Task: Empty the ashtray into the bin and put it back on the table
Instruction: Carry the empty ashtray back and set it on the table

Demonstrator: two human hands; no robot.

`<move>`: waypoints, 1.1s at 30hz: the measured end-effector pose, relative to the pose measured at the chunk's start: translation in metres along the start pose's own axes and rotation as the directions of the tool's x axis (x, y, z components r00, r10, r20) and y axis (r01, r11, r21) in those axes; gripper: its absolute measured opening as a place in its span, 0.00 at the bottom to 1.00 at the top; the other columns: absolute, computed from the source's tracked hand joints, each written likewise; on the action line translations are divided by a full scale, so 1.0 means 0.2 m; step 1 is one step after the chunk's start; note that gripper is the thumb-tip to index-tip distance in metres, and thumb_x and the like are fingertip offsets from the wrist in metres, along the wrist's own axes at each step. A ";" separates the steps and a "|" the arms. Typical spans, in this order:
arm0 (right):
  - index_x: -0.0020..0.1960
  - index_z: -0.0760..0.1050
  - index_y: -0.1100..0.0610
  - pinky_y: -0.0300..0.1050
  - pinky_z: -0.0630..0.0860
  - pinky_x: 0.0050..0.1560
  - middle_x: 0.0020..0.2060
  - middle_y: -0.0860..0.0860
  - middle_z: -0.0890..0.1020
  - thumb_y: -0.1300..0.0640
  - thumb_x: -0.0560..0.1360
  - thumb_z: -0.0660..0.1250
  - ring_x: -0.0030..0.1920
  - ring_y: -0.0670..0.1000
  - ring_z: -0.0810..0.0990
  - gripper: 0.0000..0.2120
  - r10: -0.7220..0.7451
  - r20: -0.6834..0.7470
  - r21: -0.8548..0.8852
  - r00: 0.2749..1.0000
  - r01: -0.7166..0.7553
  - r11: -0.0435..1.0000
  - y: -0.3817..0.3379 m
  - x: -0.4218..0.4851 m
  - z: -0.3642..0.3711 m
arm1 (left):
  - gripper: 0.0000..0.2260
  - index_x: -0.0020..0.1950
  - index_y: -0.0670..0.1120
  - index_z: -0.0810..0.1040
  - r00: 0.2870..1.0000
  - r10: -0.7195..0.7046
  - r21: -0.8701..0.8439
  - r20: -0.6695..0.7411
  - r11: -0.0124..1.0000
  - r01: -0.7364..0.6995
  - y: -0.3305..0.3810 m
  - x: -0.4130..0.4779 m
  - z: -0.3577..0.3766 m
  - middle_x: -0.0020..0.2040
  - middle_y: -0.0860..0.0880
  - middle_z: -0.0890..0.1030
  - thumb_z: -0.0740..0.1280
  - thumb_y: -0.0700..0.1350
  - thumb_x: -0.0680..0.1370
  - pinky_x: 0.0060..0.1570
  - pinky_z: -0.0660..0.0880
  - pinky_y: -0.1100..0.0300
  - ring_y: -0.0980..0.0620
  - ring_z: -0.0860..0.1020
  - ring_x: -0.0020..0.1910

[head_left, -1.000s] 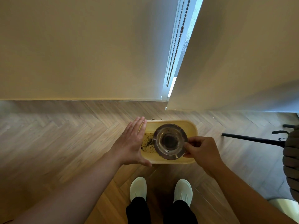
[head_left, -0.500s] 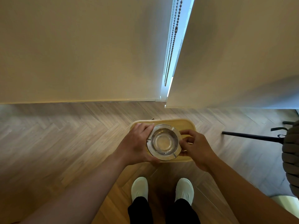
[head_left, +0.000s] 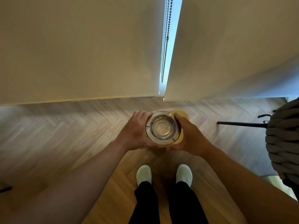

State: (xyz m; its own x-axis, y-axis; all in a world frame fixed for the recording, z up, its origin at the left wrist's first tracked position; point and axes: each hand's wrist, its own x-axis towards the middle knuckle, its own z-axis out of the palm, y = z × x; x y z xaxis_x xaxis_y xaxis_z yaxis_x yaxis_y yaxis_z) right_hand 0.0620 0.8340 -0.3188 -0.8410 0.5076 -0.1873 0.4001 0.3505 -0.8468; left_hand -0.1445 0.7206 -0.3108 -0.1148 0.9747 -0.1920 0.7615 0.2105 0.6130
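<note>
A round clear glass ashtray is held upright between both hands, its bowl showing no ash. My left hand cups its left side and my right hand grips its right side. Directly below it on the floor stands a yellow bin, mostly hidden by the ashtray and my hands; only its far right rim shows.
Herringbone wood floor all around. White roller blinds hang in front, with a bead chain in the gap. A chair with a grey woven seat and a black leg stands at the right. My white shoes are below.
The ashtray was over the open bin in my right hand alone, ash visible in the bin. My left hand came onto the ashtray, and both hands raised it nearer the camera.
</note>
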 end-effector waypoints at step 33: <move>0.74 0.60 0.65 0.47 0.70 0.72 0.70 0.56 0.72 0.61 0.59 0.83 0.71 0.50 0.72 0.50 -0.113 -0.151 0.137 0.982 0.134 0.982 -1.27 -0.93 -0.67 | 0.47 0.74 0.56 0.64 0.975 -0.052 -0.510 -0.216 0.858 -0.067 1.20 -0.84 -0.72 0.69 0.58 0.74 0.83 0.56 0.60 0.65 0.75 0.57 0.54 0.73 0.69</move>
State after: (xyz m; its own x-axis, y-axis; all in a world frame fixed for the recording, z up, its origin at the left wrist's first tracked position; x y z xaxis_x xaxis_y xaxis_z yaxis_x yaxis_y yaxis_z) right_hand 0.1658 0.7560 -0.0014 -0.8162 0.5776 -0.0132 0.2304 0.3044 -0.9243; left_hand -0.0342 0.6183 -0.0202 -0.2895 0.9557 -0.0538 0.3355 0.1540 0.9294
